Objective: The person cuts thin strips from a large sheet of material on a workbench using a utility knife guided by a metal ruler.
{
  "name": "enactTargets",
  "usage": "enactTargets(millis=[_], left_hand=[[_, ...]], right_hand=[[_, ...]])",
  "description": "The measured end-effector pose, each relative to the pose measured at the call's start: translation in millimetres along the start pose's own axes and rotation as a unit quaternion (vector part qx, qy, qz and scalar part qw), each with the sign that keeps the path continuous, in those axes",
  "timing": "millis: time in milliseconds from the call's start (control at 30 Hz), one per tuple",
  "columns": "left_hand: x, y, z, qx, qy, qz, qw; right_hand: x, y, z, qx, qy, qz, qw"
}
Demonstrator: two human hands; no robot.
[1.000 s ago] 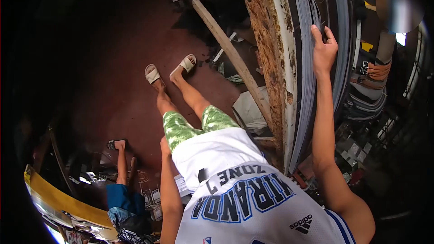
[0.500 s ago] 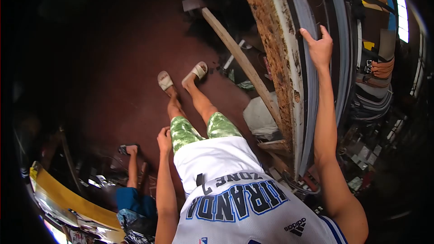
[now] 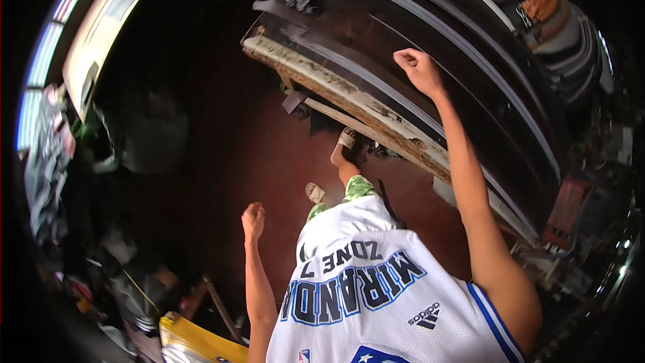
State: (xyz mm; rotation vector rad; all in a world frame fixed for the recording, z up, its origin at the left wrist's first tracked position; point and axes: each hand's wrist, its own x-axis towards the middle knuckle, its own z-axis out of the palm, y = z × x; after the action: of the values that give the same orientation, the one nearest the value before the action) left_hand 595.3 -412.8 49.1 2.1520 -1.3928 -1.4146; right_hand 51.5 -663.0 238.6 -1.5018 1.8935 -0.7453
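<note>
Head view: your right hand (image 3: 416, 67) is out over the dark brown, flat worktop (image 3: 497, 134). Its fingers bend in toward the thumb, but you cannot tell from here if they pinch anything thin. Your arm reaches far out, likely because the long, thin, flat grey strips (image 3: 463, 40) lie past the near edge. The strips run the long way along the worktop, side by side with dark gaps between. They may lie that way because they are so long, and it lets them rest flat. Your hand is over a gap between two strips; whether it touches the top is hard to tell.

Your left hand (image 3: 253, 220) is well away from the worktop, out over the smooth red-brown floor (image 3: 282, 175). Its fingers curl in and nothing shows in it, but it is too small to tell if it is fully closed. Maybe your arm hangs out to help you balance, since your feet are apart.

Dark crumpled scraps (image 3: 302, 1) sit at the far left end, perhaps to be out of the way. Orange-brown flat straps (image 3: 541, 0) lie together in a bunch past the strips, maybe to keep them tidy.
</note>
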Motion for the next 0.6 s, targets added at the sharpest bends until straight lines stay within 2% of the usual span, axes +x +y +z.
enactTargets(millis=[67, 200, 267, 300, 333, 367, 400, 433, 467, 500, 600], left_hand=[[29, 48, -39, -0.096, 0.023, 0.053, 0.994], [60, 208, -95, -0.223, 0.079, 0.164, 0.958], [79, 294, -107, -0.251, 0.063, 0.237, 0.936], [98, 334, -117, -0.21, 0.03, 0.254, 0.944], [124, 364, -121, -0.103, 0.079, 0.351, 0.927], [131, 410, -127, 0.037, 0.113, 0.407, 0.906], [156, 437, -123, 0.024, 0.096, 0.439, 0.893], [174, 465, -124, 0.098, 0.066, 0.462, 0.879], [207, 478, -118, 0.144, 0.089, 0.533, 0.829], [216, 483, -138, 0.201, 0.08, 0.536, 0.816], [278, 510, -141, 0.322, 0.039, 0.509, 0.797]], right_hand=[[-30, 15, -37, -0.066, 0.038, -0.037, 0.996], [-97, 32, -94, -0.178, -0.014, 0.038, 0.983], [-120, 16, -106, -0.176, -0.018, 0.076, 0.981], [-122, 6, -112, -0.165, -0.018, 0.087, 0.982], [-125, -5, -116, -0.155, -0.019, 0.1, 0.983], [-123, -2, -118, -0.137, -0.024, 0.11, 0.984], [-120, -1, -119, -0.124, -0.025, 0.118, 0.985], [-117, -1, -117, -0.127, -0.029, 0.14, 0.982], [-114, 1, -117, -0.128, -0.031, 0.153, 0.979], [-127, -23, -113, -0.141, -0.034, 0.155, 0.977], [-119, -24, -115, -0.147, -0.046, 0.17, 0.973]])
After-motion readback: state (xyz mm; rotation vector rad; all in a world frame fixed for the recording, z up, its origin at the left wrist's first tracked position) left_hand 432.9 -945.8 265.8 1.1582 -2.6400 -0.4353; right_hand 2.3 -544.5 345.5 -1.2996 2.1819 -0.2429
